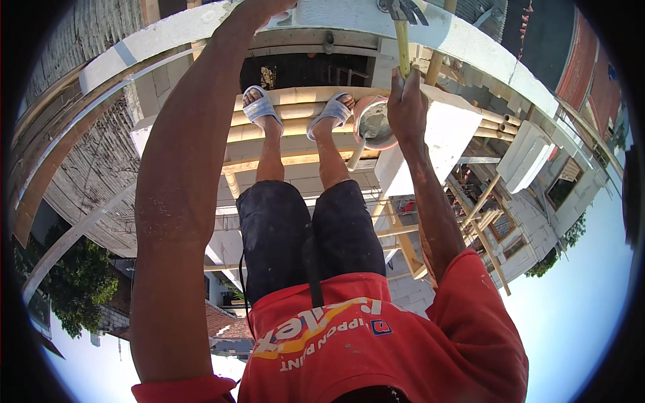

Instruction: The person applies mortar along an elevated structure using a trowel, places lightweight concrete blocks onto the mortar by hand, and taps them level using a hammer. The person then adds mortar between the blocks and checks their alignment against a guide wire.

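A claw hammer [402,40] with a yellowish handle is held upright in my right hand [408,107], its fingers wrapped round the lower handle. The dark metal head lies over a long white block course [342,15] along the top of the view. My left hand [272,7] is at this course too, cut off by the upper edge, so its fingers cannot be made out. Just left of my right hand stands a reddish bucket [392,142] of grey mortar. A tool's pale handle [356,156] sticks out over the bucket's near rim.
My sandalled feet stand on bamboo poles [295,111] laid side by side as a platform. A large white block [437,134] is right of the bucket, and more white blocks [527,158] lie farther right. Corrugated roofing [94,161] spreads at the left; gaps open below the poles.
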Demonstrator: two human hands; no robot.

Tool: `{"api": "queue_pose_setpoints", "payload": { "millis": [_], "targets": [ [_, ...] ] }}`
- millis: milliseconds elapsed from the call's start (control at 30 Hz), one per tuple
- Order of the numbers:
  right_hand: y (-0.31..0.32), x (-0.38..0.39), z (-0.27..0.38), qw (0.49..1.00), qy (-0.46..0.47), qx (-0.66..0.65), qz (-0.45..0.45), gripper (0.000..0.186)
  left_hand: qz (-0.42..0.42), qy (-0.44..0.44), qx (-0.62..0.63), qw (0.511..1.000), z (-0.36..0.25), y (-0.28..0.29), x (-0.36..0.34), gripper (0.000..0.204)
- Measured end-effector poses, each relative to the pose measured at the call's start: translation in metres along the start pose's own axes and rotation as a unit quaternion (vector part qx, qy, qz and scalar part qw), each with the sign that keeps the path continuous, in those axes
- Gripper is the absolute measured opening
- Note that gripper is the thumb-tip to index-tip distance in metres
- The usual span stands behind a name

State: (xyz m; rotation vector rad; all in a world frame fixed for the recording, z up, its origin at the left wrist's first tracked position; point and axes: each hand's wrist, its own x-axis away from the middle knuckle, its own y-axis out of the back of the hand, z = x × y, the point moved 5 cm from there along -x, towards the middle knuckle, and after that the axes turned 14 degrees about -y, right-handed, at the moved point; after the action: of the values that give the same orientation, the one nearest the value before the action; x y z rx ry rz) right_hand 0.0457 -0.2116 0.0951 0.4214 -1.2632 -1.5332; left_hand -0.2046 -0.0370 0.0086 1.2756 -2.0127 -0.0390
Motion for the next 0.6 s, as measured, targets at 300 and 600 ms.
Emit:
{"api": "queue_pose_setpoints", "payload": {
  "millis": [300,600],
  "targets": [
    [-0.004,0.005,0.012,1.0,-0.007,-0.013,0.02,0.027,0.049,-0.063,0.084,0.993,0.054,-0.001,-0.017,0.095],
    [0.008,0.072,-0.002,0.991,-0.023,-0.129,-0.037,0.029,0.05,-0.003,0.109,0.993,0.014,-0.021,-0.008,0.088]
  ]
}}
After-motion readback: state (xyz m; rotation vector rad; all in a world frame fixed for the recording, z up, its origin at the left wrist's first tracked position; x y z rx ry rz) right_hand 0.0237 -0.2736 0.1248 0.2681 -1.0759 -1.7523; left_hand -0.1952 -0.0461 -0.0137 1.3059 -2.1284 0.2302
